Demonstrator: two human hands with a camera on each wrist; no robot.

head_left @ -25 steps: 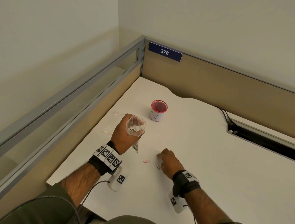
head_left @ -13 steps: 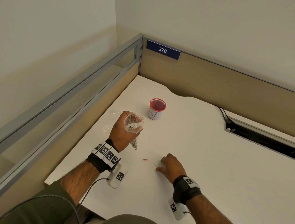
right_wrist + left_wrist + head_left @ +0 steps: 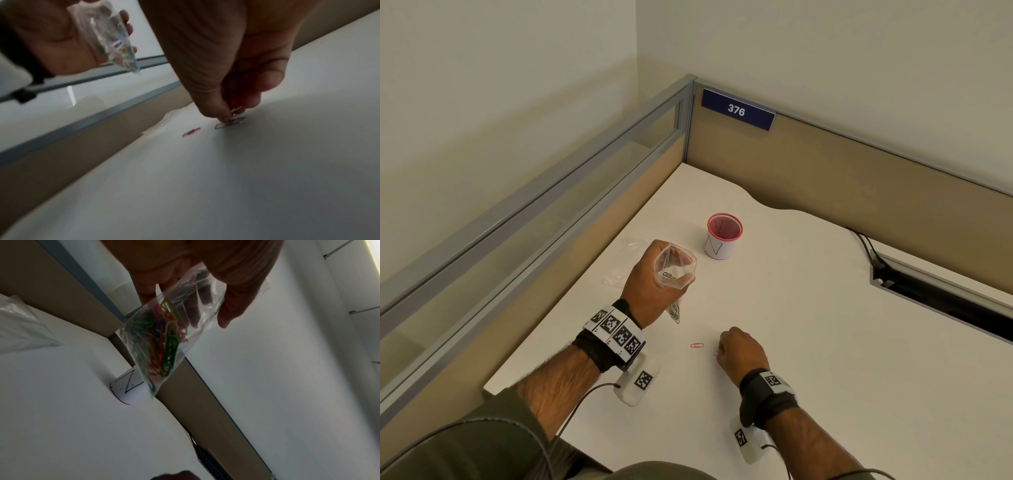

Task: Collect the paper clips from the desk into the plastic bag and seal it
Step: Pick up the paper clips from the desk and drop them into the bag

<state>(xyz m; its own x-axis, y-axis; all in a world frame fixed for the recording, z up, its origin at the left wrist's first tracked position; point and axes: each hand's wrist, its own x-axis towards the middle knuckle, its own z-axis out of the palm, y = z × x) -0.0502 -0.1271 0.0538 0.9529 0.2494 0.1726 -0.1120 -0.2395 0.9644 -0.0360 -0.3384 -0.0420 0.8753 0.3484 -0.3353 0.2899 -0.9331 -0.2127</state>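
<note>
My left hand [image 3: 650,284] holds a clear plastic bag [image 3: 675,270] upright above the desk, its mouth open at the top. Several coloured paper clips [image 3: 162,340] lie bunched in the bag's lower corner. My right hand [image 3: 741,349] is down on the white desk, thumb and fingertips pinching a pale paper clip [image 3: 230,122] that lies flat on the surface. A red paper clip [image 3: 697,345] lies loose on the desk just left of that hand, also the red paper clip [image 3: 191,132] in the right wrist view.
A small white cup with a red rim [image 3: 722,236] stands behind the bag. Another clear bag [image 3: 625,260] lies flat at the desk's left side. Partition walls [image 3: 825,178] close the back and left. A cable slot [image 3: 941,294] opens at the right.
My right hand has shifted slightly toward me and right along the desk, staying low on the pale clip. The left hand still holds the bag in about the same place.
</note>
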